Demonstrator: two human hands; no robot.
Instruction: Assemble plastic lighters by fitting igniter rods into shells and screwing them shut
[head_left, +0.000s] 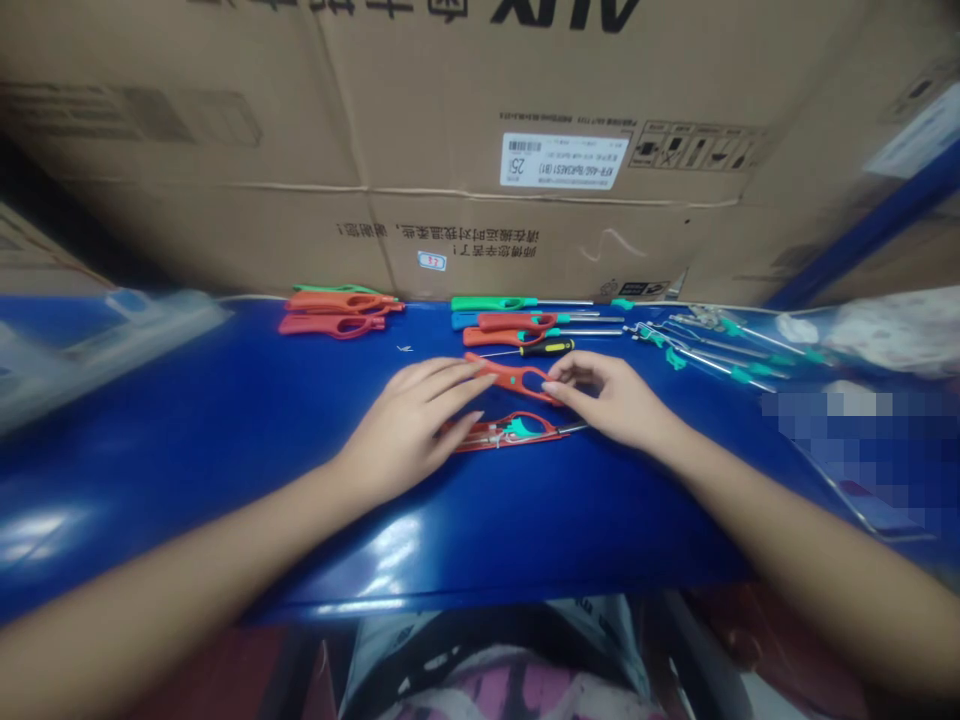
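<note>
An orange lighter shell half (513, 379) with a finger loop is held above the blue table between both hands. My left hand (409, 420) has its fingertips closed on the shell's left end, the thumb lower down near the other half. Pinching the loop end between thumb and fingers is my right hand (611, 400). Just below lies the open lower lighter half (495, 434), with a green trigger (519, 429), thin wires and a metal rod in it. Its left end is partly hidden by my left thumb. A black and yellow screwdriver (547, 348) lies just behind the shell.
Several lighters with metal rods (517, 321) lie behind the screwdriver. Orange and green shells (334, 312) are stacked at the back left. Loose rods with green triggers (720, 350) lie to the right. A large cardboard box (420, 150) stands along the table's (300, 550) back.
</note>
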